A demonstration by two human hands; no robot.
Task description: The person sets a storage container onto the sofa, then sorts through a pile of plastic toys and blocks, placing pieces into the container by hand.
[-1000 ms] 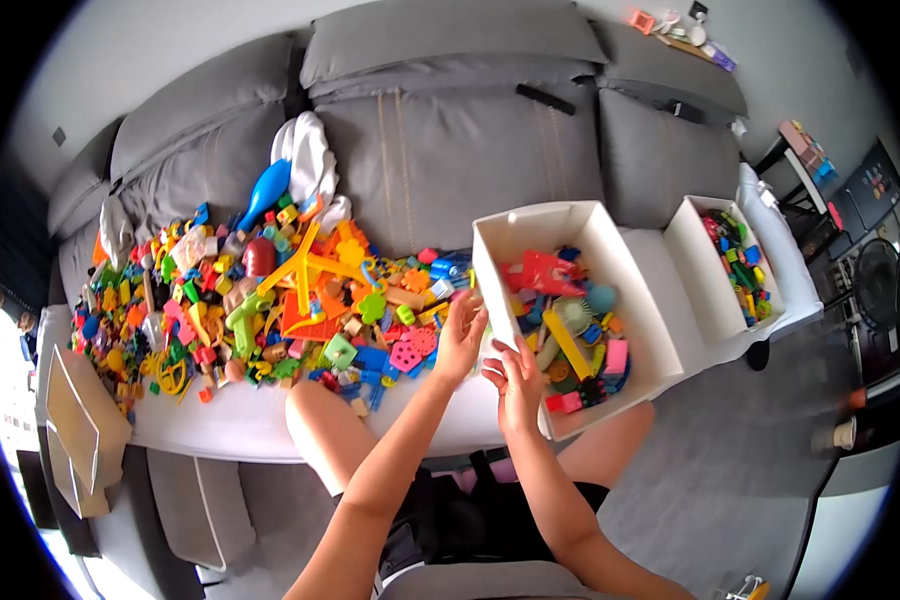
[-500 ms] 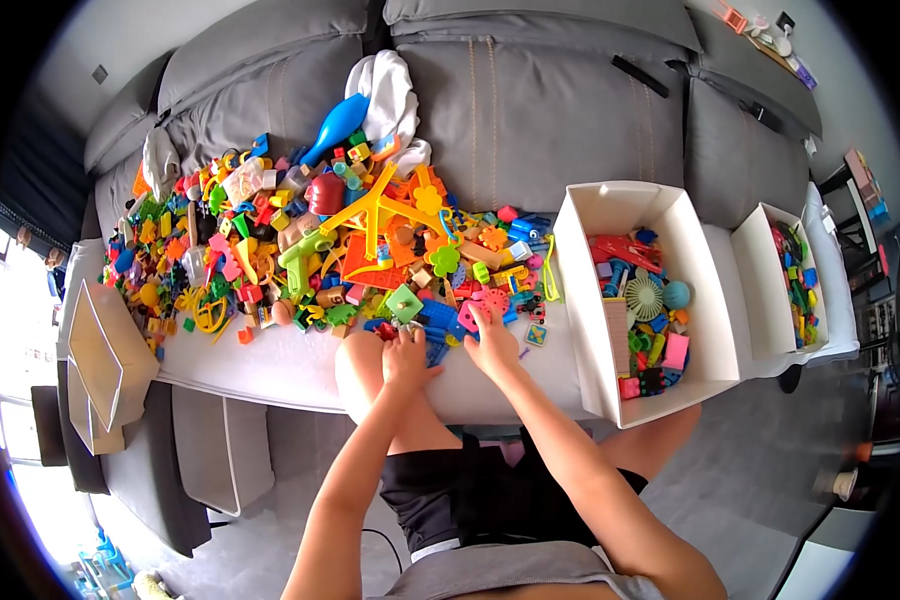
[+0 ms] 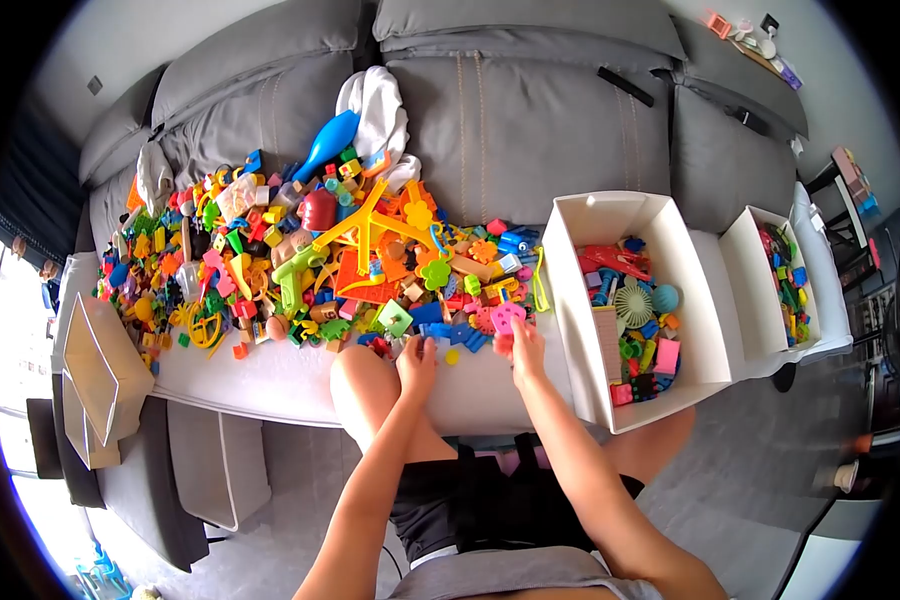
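Note:
My right hand (image 3: 523,352) pinches a pink flower-like toy piece (image 3: 508,317) with dark spots, at the right front edge of the toy pile (image 3: 300,250). Closed fingers curl on my left hand (image 3: 417,364), which is beside my knee at the pile's front; anything inside them is hidden. Just beyond it lies a light green square block (image 3: 394,318). Blue blocks (image 3: 462,336) lie between the two hands, and a small yellow round piece (image 3: 452,356) rests on the seat nearer to me.
To the right stands a white bin (image 3: 560,300) partly filled with mixed toys, with a smaller white bin (image 3: 738,262) beyond it. A cream folded box (image 3: 95,375) is at the far left. Behind the pile, a blue bowling pin (image 3: 328,143) leans near a white cloth (image 3: 382,105).
My right hand has moved right and toward me, carrying the pink piece off the pile. My left hand has shifted slightly right and its fingers have curled. The yellow round piece now shows.

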